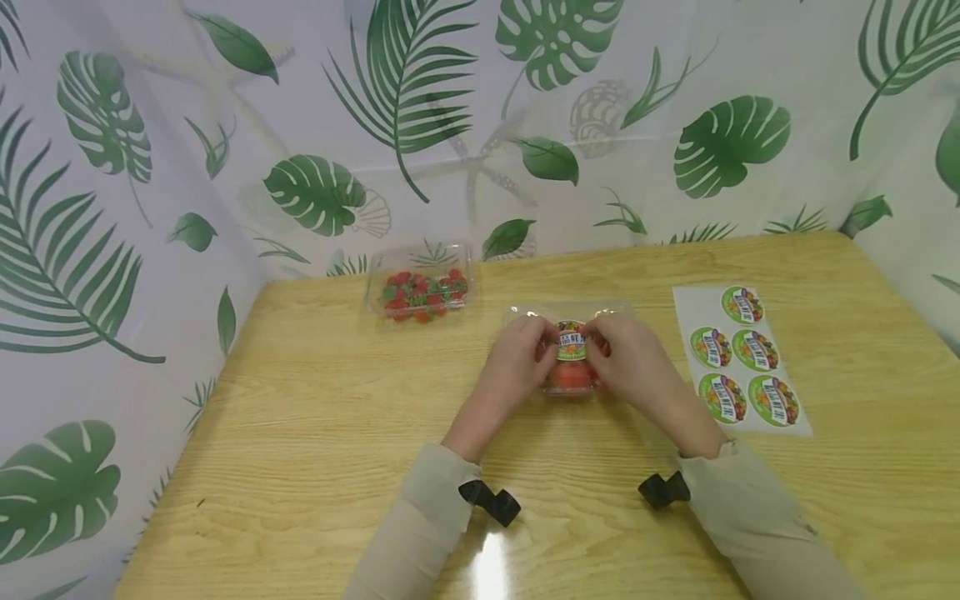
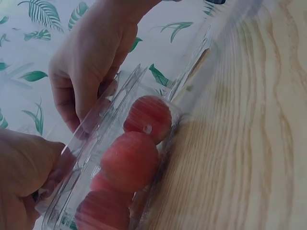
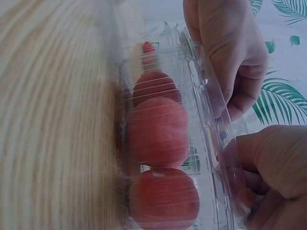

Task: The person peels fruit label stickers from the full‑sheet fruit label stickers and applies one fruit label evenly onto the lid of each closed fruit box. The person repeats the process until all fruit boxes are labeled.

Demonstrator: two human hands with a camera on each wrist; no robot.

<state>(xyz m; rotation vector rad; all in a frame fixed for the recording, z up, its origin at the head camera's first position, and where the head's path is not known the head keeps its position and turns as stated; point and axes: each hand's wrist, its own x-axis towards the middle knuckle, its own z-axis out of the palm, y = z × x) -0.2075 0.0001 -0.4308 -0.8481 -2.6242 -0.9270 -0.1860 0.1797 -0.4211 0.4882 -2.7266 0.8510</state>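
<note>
Fruit sticker [image 1: 572, 343], round and brightly printed, sits over the lid of a clear plastic clamshell [image 1: 570, 309] on the wooden counter [image 1: 300, 433]. Left hand [image 1: 513, 360] and right hand [image 1: 637, 358] each have a pinching grip on one side of it. Round red fruits [image 1: 572, 377] fill the clamshell. A box [image 1: 371, 292] of strawberries [image 1: 420, 298] stands behind, leftward; a backing sheet [image 1: 692, 315] bearing five matching stickers lies to the right.

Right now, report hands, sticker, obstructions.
Left hand, right hand pinch round green-and-white sticker. Clear plastic box of round red fruit beneath. No obstruction visible.
</note>
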